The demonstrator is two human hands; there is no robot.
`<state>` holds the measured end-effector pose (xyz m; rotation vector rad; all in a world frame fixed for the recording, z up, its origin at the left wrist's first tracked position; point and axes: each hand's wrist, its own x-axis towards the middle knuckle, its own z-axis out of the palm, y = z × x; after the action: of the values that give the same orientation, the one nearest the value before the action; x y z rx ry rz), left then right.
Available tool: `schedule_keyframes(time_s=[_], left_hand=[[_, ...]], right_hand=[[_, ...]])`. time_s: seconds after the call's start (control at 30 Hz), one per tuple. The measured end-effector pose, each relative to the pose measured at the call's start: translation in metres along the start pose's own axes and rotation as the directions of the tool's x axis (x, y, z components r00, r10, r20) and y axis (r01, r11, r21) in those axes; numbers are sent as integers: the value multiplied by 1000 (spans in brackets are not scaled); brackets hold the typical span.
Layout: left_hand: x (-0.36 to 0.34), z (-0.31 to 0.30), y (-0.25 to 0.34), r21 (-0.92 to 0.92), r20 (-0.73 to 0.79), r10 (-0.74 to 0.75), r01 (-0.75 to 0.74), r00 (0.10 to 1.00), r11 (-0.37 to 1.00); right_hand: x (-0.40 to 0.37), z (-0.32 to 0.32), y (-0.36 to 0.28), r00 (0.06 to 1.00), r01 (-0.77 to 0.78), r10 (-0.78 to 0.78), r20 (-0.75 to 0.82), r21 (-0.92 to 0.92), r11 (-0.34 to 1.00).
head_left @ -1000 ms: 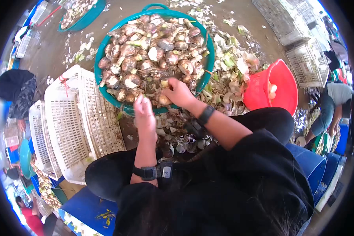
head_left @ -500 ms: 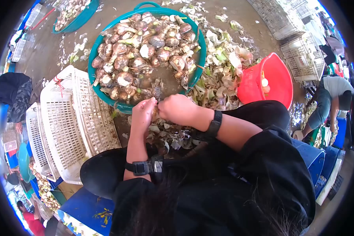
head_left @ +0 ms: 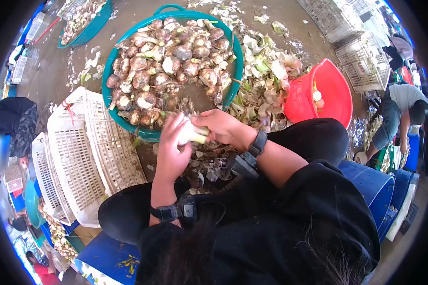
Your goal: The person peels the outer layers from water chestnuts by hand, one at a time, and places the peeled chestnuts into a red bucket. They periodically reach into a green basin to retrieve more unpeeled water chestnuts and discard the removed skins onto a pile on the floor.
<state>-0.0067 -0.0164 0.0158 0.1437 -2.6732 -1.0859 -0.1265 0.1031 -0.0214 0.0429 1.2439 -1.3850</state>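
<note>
A wet floor (head_left: 131,13) runs behind, littered at far right of the tub with a heap of pale, torn skins (head_left: 266,78). White slatted crates (head_left: 78,159) stand at left, and a red bucket (head_left: 302,97) sits at right. The green tub (head_left: 239,66), far side of the knees, holds brown, muddy bulbs (head_left: 145,99) in murky water.

The pale bulb (head_left: 188,135) is between the two hands, over the tub's near rim. The left hand (head_left: 172,151) has its fingers closed around it; the right hand (head_left: 227,129) is curled in at the stem end, though blur hides whether it truly pinches.

To do this well, I'd keep the left grip firm but not crushing, since a wet bulb probably slips, work the right fingers close to the stem, and turn the bulb rather than strain the wrists.

It looks whitish and smooth, far cleaner than those in the tub, with a short yellow-green stem pointing right.
</note>
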Motion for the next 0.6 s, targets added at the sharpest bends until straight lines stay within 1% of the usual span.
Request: schedule_keyframes(time_s=[0.03,0.07,0.1,0.13,0.17,0.2,0.23,0.27,0.3,0.33,0.37,0.4,0.47,0.5,0.53,0.57,0.6], left_hand=[[-3,-2,3,206,-18,22,-18,1000,978],[-4,1,1,203,-16,19,-15,1000,979],[-6,7,-5,-90,-98,-128,120,987,989],[-7,12,-11,-379,-138,-288,218,947,899],[-7,16,-17,-653,-181,-461,244,869,717],[-4,12,-14,-979,-30,-708,122,705,163],[-5,10,-14,-995,53,-740,101,670,20],[-7,8,-16,-990,140,-757,72,638,-123],[-10,8,-26,-991,133,-760,67,636,-117],[-16,9,-42,-968,225,-764,47,604,-248],[-21,10,-51,-927,319,-755,22,572,-374],[-20,4,-44,-927,319,-760,19,566,-375],[-15,-8,-29,-899,396,-797,14,455,-438],[-17,-8,-40,-867,439,-795,-34,420,-497],[-23,-9,-47,-857,422,-810,-112,408,-503],[-22,-13,-46,-893,380,-838,-82,393,-443],[-21,-14,-45,-922,339,-862,-47,378,-384]], right_hand=[[0,1,1,999,19,-22,24,113,993],[-5,4,0,998,32,-43,45,224,974],[-16,13,-7,994,54,-81,71,316,947],[-19,15,-2,994,51,-78,75,314,948],[-23,14,1,967,233,-244,72,137,963],[-29,15,2,910,408,-402,102,-40,912],[-43,12,1,890,449,-410,200,-222,866],[-48,7,8,788,614,-558,259,-272,741],[-49,-3,12,762,642,-603,238,-151,752],[-50,-10,15,740,658,-639,210,-30,752],[-59,-8,5,744,637,-663,85,208,742],[-69,-7,-8,758,602,-651,-45,433,671],[-70,-25,-23,778,555,-627,-44,517,651],[-68,-34,-26,803,461,-591,-74,706,538],[-49,-52,-24,610,426,-755,240,704,568],[-48,-48,-25,742,565,-601,295,207,799],[-53,-35,-28,865,502,-447,229,-355,788]])
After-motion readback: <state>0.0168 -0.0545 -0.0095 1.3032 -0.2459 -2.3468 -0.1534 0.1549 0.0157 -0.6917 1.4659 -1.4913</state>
